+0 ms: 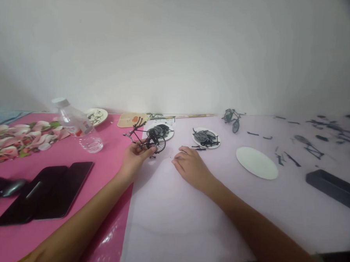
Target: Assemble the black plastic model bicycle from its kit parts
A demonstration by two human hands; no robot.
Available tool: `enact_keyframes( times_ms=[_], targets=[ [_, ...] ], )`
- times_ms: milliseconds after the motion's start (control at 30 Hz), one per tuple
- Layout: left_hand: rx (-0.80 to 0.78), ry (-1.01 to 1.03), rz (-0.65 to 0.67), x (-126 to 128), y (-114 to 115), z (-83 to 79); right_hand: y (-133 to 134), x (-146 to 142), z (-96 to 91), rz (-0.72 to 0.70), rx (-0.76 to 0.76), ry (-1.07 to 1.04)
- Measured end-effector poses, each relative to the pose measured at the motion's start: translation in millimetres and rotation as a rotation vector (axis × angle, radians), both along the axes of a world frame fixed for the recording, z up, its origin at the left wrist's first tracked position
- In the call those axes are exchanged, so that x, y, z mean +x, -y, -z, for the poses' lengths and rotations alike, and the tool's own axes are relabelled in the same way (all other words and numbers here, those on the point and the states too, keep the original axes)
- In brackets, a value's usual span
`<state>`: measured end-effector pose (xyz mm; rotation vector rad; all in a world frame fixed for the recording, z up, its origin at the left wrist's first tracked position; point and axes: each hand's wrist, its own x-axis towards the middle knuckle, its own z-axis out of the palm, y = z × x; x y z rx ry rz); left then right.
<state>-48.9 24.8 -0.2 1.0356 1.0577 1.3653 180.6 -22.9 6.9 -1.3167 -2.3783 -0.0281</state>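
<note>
Gripping a model bike (151, 139) by its frame over the table (187, 225), the left hand (134, 157) sits just left of the right hand (190, 167), which rests loosely bent and empty; wheels and handlebars look fitted, while loose parts on a far plate (219, 144) lie unused.

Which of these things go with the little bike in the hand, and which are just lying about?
With the work: left hand, holding the model bicycle; right hand, resting on the white sheet; plate of wheels; loose black parts.
Lying about: water bottle; dark folded cases; flowered cloth.
</note>
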Motion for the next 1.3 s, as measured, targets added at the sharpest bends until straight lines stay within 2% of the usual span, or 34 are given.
enact_keyframes(
  times_ms=[167, 333, 400, 600, 800, 1067, 1300],
  targets=[
    [0.018, -0.006, 0.033, 2.2, 0.6, 1.9, -7.1, 19.6, -6.8, 0.058, 0.059, -0.038],
    [0.015, -0.028, 0.022, 1.5, 1.2, 3.7, -20.7, 48.3, -12.1, 0.246, 0.187, -0.118],
    [0.004, -0.037, 0.024, 1.1, 1.4, 4.7, -26.6, 60.4, -12.1, 0.311, 0.193, -0.140],
    [-0.003, -0.012, 0.046, 1.1, 1.9, 8.8, -35.8, 77.7, -5.4, 0.402, 0.047, -0.263],
    [-0.034, -0.056, 0.050, 2.2, 4.5, 5.6, -36.1, 79.1, -3.7, 0.359, -0.013, -0.205],
    [-0.040, -0.050, 0.076, 4.3, 6.8, 5.8, -33.5, 77.9, -3.4, 0.237, -0.185, -0.094],
    [-0.066, 0.006, 0.123, 8.9, 11.0, 2.9, -34.6, 74.8, 2.6, 0.226, -0.174, -0.037]
  ],
)
